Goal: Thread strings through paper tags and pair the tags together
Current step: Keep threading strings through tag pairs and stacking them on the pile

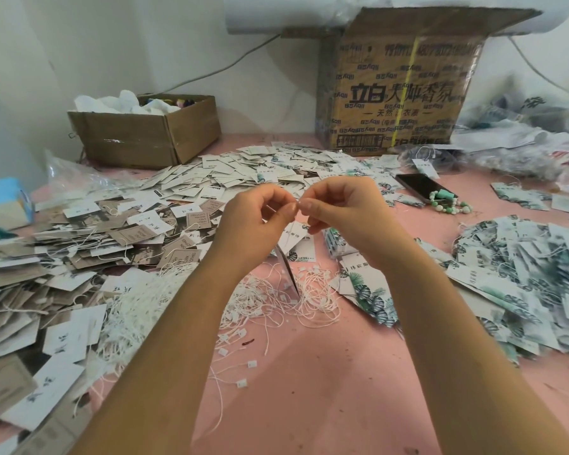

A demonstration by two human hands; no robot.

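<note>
My left hand (257,218) and my right hand (339,208) meet fingertip to fingertip above the pink table, both pinching a thin white string (299,204). From my left hand a paper tag (288,269) hangs edge-on, its lower tip near a tangle of loose white strings (276,297) on the table. Just behind the hands lies a white tag with a green leaf print (301,246). Brown and white tags (89,244) are heaped on the left, green leaf tags (532,284) on the right.
A small open cardboard box (145,136) stands at the back left, a tall printed carton (398,90) at the back right. A black phone (419,187) and a green bead bracelet (450,205) lie right of centre. Plastic bags (523,139) fill the far right corner.
</note>
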